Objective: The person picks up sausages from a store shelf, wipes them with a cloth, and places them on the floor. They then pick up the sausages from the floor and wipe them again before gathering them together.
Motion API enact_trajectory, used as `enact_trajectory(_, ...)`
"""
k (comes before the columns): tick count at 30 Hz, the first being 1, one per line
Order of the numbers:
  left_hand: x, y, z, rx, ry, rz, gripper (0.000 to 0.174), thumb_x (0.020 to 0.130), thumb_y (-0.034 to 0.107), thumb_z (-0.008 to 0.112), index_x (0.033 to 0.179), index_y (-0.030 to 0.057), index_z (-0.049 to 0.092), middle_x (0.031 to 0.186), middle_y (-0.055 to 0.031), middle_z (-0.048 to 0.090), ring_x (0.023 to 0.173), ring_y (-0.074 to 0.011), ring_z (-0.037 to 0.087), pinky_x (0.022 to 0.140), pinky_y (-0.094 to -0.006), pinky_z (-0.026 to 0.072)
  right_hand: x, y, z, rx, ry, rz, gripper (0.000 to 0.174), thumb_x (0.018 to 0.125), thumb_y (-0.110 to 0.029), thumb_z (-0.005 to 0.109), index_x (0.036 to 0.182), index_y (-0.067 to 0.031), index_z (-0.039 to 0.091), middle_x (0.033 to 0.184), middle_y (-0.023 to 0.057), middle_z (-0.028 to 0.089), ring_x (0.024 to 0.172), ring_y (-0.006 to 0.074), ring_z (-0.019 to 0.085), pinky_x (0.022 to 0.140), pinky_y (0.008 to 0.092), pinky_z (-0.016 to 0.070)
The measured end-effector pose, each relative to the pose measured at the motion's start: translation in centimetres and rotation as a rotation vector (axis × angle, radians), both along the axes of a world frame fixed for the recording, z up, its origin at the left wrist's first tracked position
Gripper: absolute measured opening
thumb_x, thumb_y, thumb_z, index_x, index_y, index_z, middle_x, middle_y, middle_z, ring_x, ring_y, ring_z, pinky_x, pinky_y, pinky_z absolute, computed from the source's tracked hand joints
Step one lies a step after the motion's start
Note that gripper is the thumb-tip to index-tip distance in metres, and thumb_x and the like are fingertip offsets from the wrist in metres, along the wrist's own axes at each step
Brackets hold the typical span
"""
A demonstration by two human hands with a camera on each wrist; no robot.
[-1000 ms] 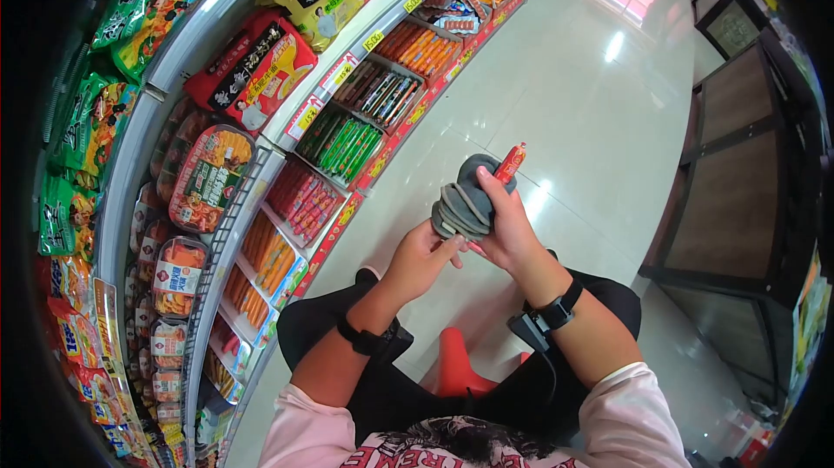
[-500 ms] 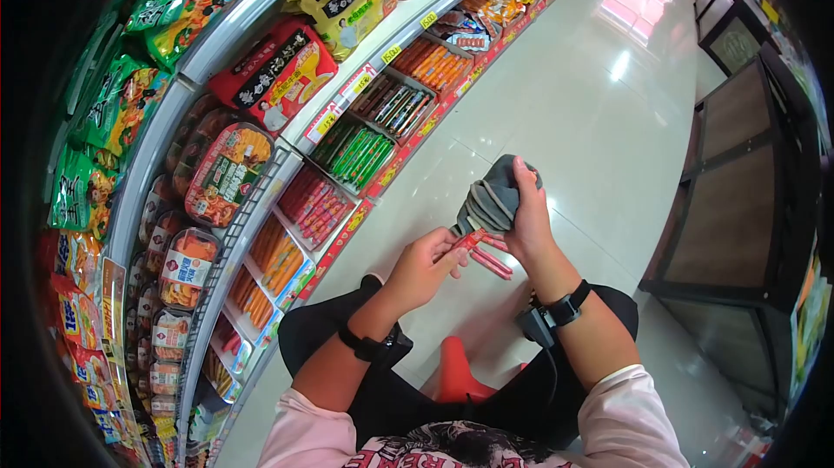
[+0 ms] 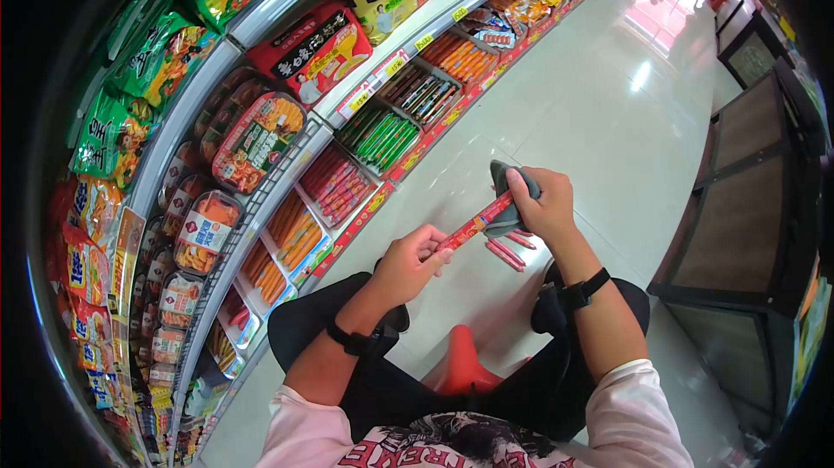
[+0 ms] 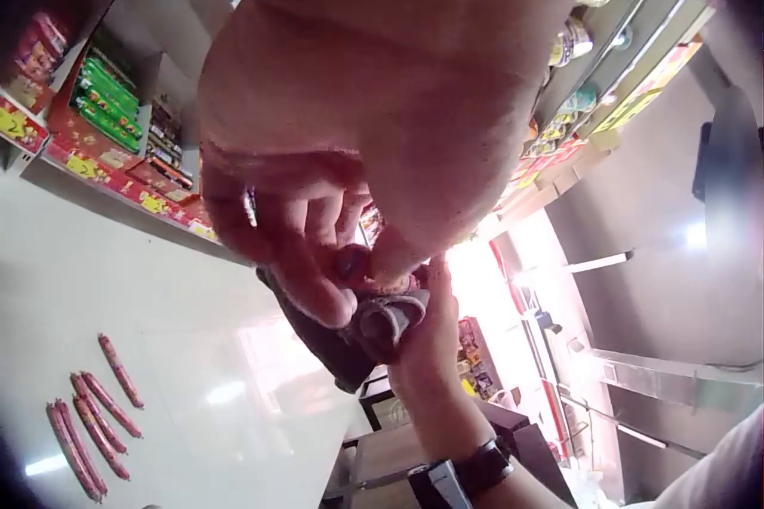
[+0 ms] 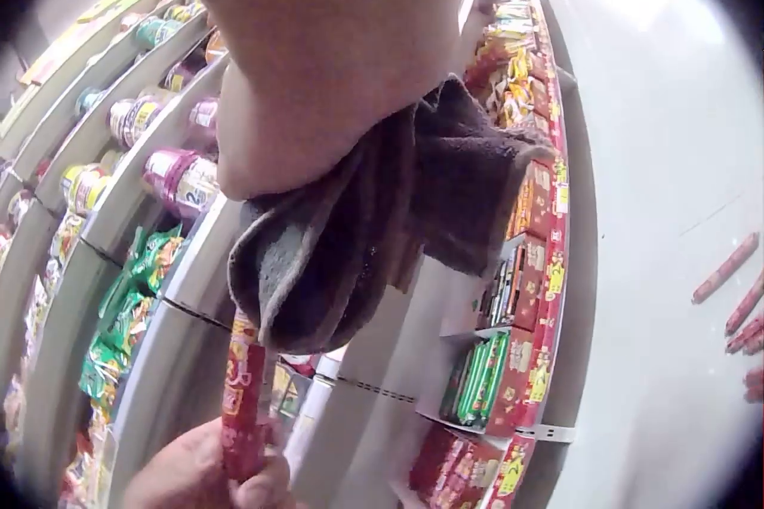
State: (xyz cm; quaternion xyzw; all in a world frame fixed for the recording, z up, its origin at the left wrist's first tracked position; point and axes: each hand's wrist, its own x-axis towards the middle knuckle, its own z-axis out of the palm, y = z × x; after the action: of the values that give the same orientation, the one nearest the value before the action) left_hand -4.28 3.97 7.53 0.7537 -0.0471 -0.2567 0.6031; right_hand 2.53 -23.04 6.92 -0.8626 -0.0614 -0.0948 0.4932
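A red-wrapped sausage stick [image 3: 470, 227] stretches between both hands, low over the floor in the head view. My left hand [image 3: 408, 263] pinches its near end between thumb and fingers. My right hand [image 3: 551, 201] grips a folded dark grey cloth [image 3: 500, 174] around the far end, thumb laid along the top. In the right wrist view the cloth [image 5: 358, 229] hangs in folds and hides that end, while the wrapped sausage stick [image 5: 244, 396] runs down to the left fingers. Several similar sausage sticks [image 4: 100, 423] lie on the floor beyond the hands.
On the left, shelves hold trays of sausage sticks [image 3: 337, 188], green packs [image 3: 379, 138] and packaged food [image 3: 261, 145]. A dark cabinet [image 3: 730, 216] stands at right. Below the hands is a red stool [image 3: 459, 364] between the knees. Pale tiled floor [image 3: 591, 121] extends ahead.
The sausage stick, earlier poking out beyond the cloth, now extends from it toward the left hand. The hands have moved apart, and the cloth is bunched smaller. The shelves have shifted right in view.
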Motion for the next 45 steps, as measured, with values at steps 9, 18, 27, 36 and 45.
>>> enact_trajectory(9, -3.1, 1.6, -2.4, -0.183, 0.414, -0.196, 0.03, 0.116, 0.03, 0.043, 0.114, 0.0039, 0.057, 0.077, 0.001, 0.053, 0.063, -0.0106, 0.053, 0.064, -0.0291, 0.0492, -1.7, 3.4, -1.5, -0.449, -0.272, 0.278, 0.051, 0.095, -0.054, 0.068, 0.065, -0.0118, 0.068, 0.058, 0.0058, 0.063, 0.053, 0.0294, 0.062, 0.055, 0.0412, 0.0501)
enact_trajectory(18, -1.2, 5.9, -7.7, 0.281, -0.045, -0.114, 0.027, 0.11, 0.029, 0.055, 0.116, 0.0028, 0.06, 0.081, -0.008, 0.061, 0.076, -0.0226, 0.065, 0.069, -0.0395, 0.0509, -1.8, 5.4, -2.4, -0.598, -0.139, 0.289, 0.053, 0.096, -0.057, 0.064, 0.069, -0.0125, 0.071, 0.061, 0.0056, 0.068, 0.058, 0.0295, 0.068, 0.06, 0.0433, 0.0531)
enact_trajectory(27, 2.3, 17.5, -18.7, 0.898, 0.009, 0.19, 0.036, 0.106, 0.029, 0.049, 0.127, -0.0005, 0.056, 0.112, -0.0331, 0.07, 0.108, -0.0515, 0.067, 0.091, -0.0598, 0.0515, -1.7, 4.6, -2.9, -0.741, 0.241, 0.444, 0.046, 0.097, -0.052, 0.062, 0.072, -0.0151, 0.075, 0.061, 0.0043, 0.068, 0.061, 0.0307, 0.07, 0.06, 0.0439, 0.0551)
enact_trajectory(36, 9.9, 25.1, -21.8, 1.292, 0.167, 0.136, 0.048, 0.099, 0.025, 0.053, 0.143, 0.0035, 0.055, 0.135, -0.0282, 0.066, 0.127, -0.0455, 0.063, 0.107, -0.0533, 0.0513, -1.9, 4.1, -5.3, -0.813, 0.267, 0.491, 0.044, 0.093, -0.055, 0.066, 0.076, -0.0154, 0.076, 0.065, 0.0099, 0.068, 0.064, 0.0329, 0.07, 0.058, 0.0463, 0.0536)
enact_trajectory(45, 13.7, 24.3, -25.2, 1.46, 0.065, 0.062, 0.045, 0.102, 0.02, 0.054, 0.145, 0.0121, 0.057, 0.138, -0.0245, 0.066, 0.128, -0.0403, 0.065, 0.104, -0.0532, 0.0529, -4.5, 2.1, -7.5, -0.814, 0.427, 0.606, 0.031, 0.089, -0.044, 0.069, 0.078, -0.0156, 0.077, 0.071, 0.0092, 0.071, 0.068, 0.0322, 0.072, 0.061, 0.0446, 0.0548)
